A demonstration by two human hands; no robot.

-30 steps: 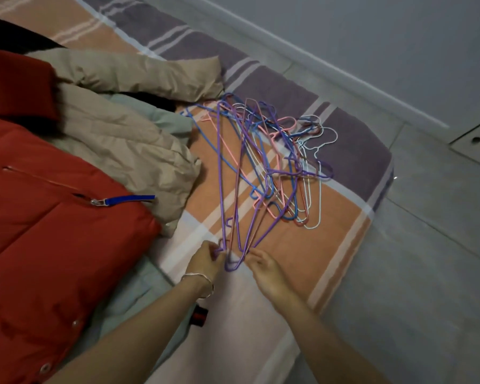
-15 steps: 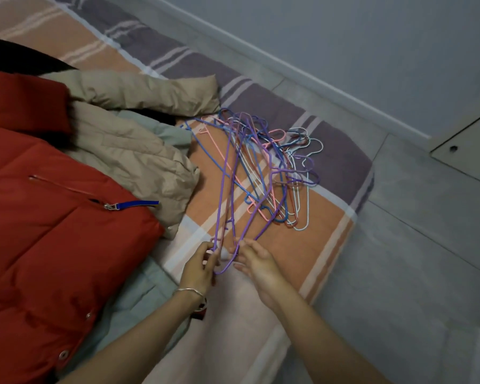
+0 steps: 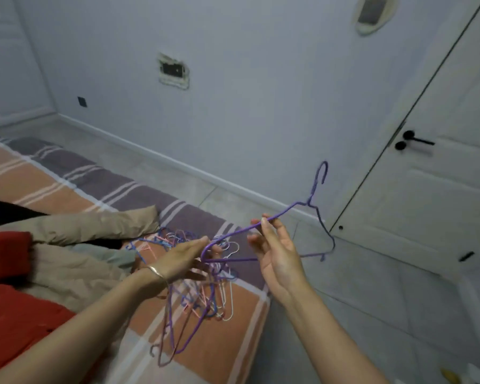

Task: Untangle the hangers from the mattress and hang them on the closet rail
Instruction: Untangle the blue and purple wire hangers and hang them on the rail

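One purple wire hanger (image 3: 313, 202) is lifted clear of the mattress, its hook pointing up toward the door. My right hand (image 3: 279, 252) pinches its upper arm between thumb and fingertips. My left hand (image 3: 182, 259) is at the hanger's rounded left corner with fingers stretched out; whether it holds the wire is hidden. Below both hands a tangle of purple, pink, blue and white hangers (image 3: 203, 297) lies on the striped mattress (image 3: 67, 184).
A red padded jacket (image 3: 17, 309) and a beige coat (image 3: 75, 259) lie on the mattress at the left. A white door with a black handle (image 3: 412, 141) stands at the right. Grey tiled floor (image 3: 372, 295) runs between mattress and wall.
One purple hanger has come up out of the pile and now hangs in the air between my hands. Both hands rose from the mattress, and my view swung up toward the wall and door.
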